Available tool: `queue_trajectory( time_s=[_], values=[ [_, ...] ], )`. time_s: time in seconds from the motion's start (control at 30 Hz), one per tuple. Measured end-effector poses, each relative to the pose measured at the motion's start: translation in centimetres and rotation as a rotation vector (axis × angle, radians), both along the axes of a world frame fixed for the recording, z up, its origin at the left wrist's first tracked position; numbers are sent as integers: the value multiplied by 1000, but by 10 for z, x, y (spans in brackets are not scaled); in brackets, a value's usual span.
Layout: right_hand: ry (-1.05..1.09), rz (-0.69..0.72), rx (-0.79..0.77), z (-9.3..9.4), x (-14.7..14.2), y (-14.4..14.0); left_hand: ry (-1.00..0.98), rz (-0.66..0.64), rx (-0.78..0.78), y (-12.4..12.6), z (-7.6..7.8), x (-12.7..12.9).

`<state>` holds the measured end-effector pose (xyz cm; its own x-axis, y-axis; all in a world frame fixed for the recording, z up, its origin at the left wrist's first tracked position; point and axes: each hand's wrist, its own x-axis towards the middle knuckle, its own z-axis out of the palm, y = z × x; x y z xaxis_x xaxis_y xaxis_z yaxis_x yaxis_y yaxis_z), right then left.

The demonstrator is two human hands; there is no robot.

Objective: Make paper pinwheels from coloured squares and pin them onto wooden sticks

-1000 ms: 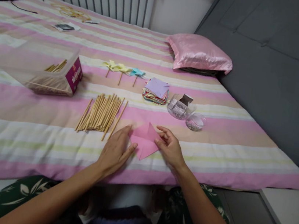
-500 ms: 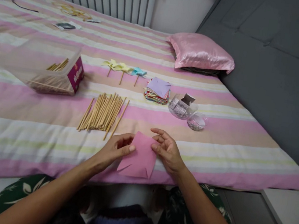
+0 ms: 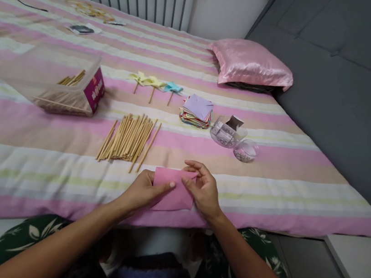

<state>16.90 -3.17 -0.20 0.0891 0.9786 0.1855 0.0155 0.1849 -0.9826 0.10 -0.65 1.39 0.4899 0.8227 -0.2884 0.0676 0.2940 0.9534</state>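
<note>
A square of pink paper (image 3: 173, 199) is held between both hands, just above the near edge of the bed. My left hand (image 3: 145, 191) grips its left side, thumb on top and fingers hidden underneath. On the upper right, my right hand (image 3: 204, 190) pinches the paper near its corner, with the thumb on the face and the index finger stretched past the far edge. Beyond my left hand lies a pile of wooden sticks (image 3: 128, 138). Farther off are a stack of coloured paper squares (image 3: 197, 110) and small pinwheels on sticks, two yellow (image 3: 154, 82) and one blue (image 3: 173, 88).
A clear plastic box (image 3: 63, 101) of sticks stands at the left. Two clear round containers (image 3: 224, 133) with small metallic pieces sit right of the stack. A pink pillow (image 3: 251, 65) lies farther back by the grey headboard (image 3: 343, 97). Striped bedding (image 3: 271, 169) lies underneath.
The pink paper has been turned and tilted in my hands; the slits that showed at its near corners are no longer visible. My left thumb has slid slightly right across it.
</note>
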Motion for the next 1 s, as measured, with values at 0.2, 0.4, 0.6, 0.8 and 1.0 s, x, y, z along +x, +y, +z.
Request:
queue_trajectory(
  time_s=[0.2, 0.4, 0.6, 0.8, 1.0],
  values=[
    [118, -28, -74, 4, 20, 2, -162, 120, -162, 5, 6, -4],
    [116, -8, -99, -1, 25, 2, -278, 185, -234, 9, 8, -8],
    [168, 63, -144, -6, 21, 3, -226, 112, -274, 10, 8, -11],
    [25, 212, -60, -3, 22, -1, -109, -72, -305, 9, 11, -17],
    [-193, 453, 58, 15, 16, -12, -9, -337, -307, 7, 10, -24]
  ],
)
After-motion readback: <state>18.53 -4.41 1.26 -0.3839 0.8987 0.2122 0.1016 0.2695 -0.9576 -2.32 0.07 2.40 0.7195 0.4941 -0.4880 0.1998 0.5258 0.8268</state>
